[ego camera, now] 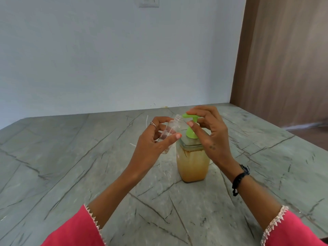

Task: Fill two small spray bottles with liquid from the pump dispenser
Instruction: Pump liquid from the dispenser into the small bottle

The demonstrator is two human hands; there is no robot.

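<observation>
You are holding an uncapped bottle up to the pump spout at the middle of the counter.

The grey veined stone counter (71, 157) is carrying a clear square pump dispenser of amber liquid (192, 164), standing upright near its middle, nearer the far edge than the near one. Your right hand (211, 132) is resting its fingers on top of the light green pump head (190, 116), thumb beside the stem. Your left hand (152, 144) is gripping a small clear plastic spray bottle (171, 128), tilted, its open neck just beside the spout. Thin white tubes (147, 119) are lying on the counter behind your left hand.
</observation>
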